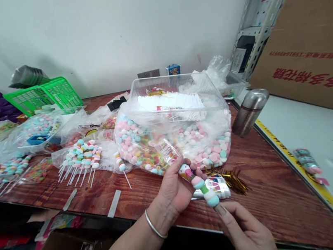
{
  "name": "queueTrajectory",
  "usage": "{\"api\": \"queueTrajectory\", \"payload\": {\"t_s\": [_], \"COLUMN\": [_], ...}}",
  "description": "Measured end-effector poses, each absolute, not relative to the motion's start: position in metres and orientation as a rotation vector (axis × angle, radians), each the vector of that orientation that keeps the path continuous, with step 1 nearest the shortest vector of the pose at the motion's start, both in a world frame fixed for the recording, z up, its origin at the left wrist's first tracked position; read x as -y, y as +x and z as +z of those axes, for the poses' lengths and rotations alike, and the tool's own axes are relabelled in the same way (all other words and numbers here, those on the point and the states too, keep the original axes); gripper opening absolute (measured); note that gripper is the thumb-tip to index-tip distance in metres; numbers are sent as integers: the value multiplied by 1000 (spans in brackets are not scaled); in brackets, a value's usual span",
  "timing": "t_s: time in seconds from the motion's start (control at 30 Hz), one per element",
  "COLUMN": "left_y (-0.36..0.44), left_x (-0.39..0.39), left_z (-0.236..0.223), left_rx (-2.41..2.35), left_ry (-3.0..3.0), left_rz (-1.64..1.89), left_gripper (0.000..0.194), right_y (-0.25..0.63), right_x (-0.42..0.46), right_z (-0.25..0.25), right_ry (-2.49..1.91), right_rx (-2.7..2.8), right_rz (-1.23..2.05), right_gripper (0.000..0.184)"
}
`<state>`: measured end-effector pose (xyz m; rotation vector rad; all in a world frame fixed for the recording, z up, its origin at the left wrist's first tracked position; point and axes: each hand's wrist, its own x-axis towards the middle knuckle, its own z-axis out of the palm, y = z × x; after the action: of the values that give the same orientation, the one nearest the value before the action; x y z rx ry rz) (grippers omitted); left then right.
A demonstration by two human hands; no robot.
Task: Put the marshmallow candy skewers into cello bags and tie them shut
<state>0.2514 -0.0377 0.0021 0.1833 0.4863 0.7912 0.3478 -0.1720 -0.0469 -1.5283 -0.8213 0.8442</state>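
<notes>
- The candy skewer (198, 182) is on the person's side of the clear tub (178, 80), lifted above the table; the left hand (174, 190) has its fingers curled round the upper part, where a clear wrapper with a printed label (168, 150) stands up; the right hand (247, 230) pinches the lower end, thumb on top, its other fingertips hidden
- A hard squeeze from the left fingers could dent the soft sweets or crease the wrapper; a twist between the two hands could turn the pieces out of line
- If the right pinch slackened, the lower end could slip; whether a stick lies inside that grip, I cannot tell
- A low sweep of the wrists could scatter the gold ties (237, 182) and printed packets (218, 186), both nearer the person than the tub
- The surface is a reddish wood-grain table (275, 179); bagged marshmallows (213, 157) sit just in front of the tub; skewers in a bundle (82, 156) lie to its left, a green basket (61, 92) farther left
- Right of the tub stand a steel flask (250, 112) and, beyond it, a large cardboard box (311, 45); behind the tub rises a pale wall (114, 28)
</notes>
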Motion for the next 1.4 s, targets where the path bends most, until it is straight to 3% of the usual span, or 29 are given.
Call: {"api": "queueTrajectory", "payload": {"t_s": [0.1,0.2,0.3,0.4,0.53,0.63,0.8,0.93,1.07,1.23,1.4], "left_y": [250,251,253,255,256,253,247,248,250,251,249], "left_x": [36,36,40,43,44,41,34,31,29,27,27], "left_z": [-1,-1,-1,-1,-3,-4,-6,-8,-14,-17,-11], "left_rx": [-454,-471,-551,-625,-658,-614,-505,-521,-489,-574,-612], "left_ry": [202,234,240,273,325,319,447,478,391,314,272], "left_rz": [765,772,803,830,822,775,688,819,929,884,835], "left_gripper": [27,24,19,21,24,25,43,21,23,17,13], "right_y": [345,340,338,338,340,341,341,338,335,338,340], "right_x": [170,168,168,170,172,173,170,166,166,167,169], "right_z": [-47,-46,-47,-52,-59,-57,-51,-49,-48,-53,-55], "right_ry": [-1350,-1287,-1430,-1568,-1591,-1635,-1460,-1214,-1104,-1388,-1562], "right_rx": [590,555,766,1056,1268,1151,698,452,356,682,1055], "right_rz": [1081,1120,848,376,-32,273,906,1191,1312,909,394], "right_gripper": [38,38,29,14,12,16,34,37,32,29,12]}}
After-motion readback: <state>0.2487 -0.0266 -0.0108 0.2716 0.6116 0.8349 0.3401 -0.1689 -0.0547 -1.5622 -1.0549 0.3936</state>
